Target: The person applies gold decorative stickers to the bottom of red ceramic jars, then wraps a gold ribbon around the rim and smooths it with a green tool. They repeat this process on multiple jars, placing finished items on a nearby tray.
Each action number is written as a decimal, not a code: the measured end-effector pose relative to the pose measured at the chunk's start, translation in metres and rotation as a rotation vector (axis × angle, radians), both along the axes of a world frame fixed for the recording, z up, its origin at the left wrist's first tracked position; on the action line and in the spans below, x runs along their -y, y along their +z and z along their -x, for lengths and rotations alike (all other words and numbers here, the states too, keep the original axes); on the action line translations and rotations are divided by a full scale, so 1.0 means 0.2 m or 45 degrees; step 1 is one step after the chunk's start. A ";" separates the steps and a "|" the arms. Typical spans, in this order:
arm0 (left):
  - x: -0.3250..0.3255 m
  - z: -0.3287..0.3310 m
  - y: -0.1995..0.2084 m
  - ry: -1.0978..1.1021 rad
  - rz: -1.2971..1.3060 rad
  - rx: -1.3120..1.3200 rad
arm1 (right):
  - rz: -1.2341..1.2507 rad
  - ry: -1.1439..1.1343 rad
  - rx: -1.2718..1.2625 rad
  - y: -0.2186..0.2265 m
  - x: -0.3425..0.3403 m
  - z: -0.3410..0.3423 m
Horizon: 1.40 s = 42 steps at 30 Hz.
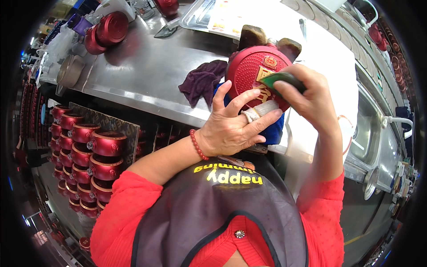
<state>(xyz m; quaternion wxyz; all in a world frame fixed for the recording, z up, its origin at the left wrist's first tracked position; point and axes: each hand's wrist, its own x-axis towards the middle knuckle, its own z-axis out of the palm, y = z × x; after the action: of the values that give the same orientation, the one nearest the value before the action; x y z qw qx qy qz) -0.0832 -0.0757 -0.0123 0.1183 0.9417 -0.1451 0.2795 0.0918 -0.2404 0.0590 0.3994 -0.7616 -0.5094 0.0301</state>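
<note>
red, round, dotted pot [243,73] was propped on blue cloth [273,131], steadied by spread left hand [232,130]. flat, green, translucent scraper [285,81] was gripped in right hand [308,92]. scraping apparently in hand; next, steady bracing, light pressure seemingly required.

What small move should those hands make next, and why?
Perhaps a short, light stroke of the flat green tool along the gold emblem: the right hand's fingers hold the tool's tip close by, and the left hand's fingers lie across the round, dotted red pot.
</note>
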 end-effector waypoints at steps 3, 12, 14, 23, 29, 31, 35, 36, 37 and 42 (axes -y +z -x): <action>-0.04 0.06 -0.04 0.022 0.155 0.056 | 0.013 -0.196 0.486 0.13 -0.20 -0.03; -0.23 -0.08 -0.01 0.120 0.448 0.195 | -0.148 0.138 0.490 0.09 -0.14 0.08; -0.28 -0.18 0.03 0.105 0.296 0.093 | -0.036 -0.256 0.729 0.09 -0.11 0.03; -0.17 -0.13 0.21 -0.102 0.047 -0.023 | -0.010 -0.124 -0.288 -0.11 0.36 0.21; -0.30 -0.34 0.17 -0.076 -0.135 0.002 | 0.161 -0.895 0.222 -0.18 0.91 0.00; -0.26 -0.25 0.14 -0.127 -0.081 0.010 | 0.530 -1.258 0.295 -0.30 1.14 0.01; -0.21 -0.14 0.10 -0.116 0.019 0.067 | 0.673 -1.323 0.455 -0.49 1.37 0.06; -0.21 -0.13 0.09 -0.074 0.078 0.058 | 0.642 -1.204 0.411 -0.50 1.38 0.07; -0.20 -0.11 0.08 -0.116 0.054 0.109 | 0.614 -1.069 0.362 -0.50 1.36 0.11; -0.18 -0.07 0.03 -0.096 0.127 0.171 | 0.759 -0.869 0.367 -0.43 1.17 0.29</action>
<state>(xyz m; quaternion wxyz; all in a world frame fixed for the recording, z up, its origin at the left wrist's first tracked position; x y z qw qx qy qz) -0.0690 -0.0390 -0.0067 0.1654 0.9077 -0.1741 0.3440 0.0345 -0.4737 -0.0272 0.0758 -0.9633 -0.2495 -0.0642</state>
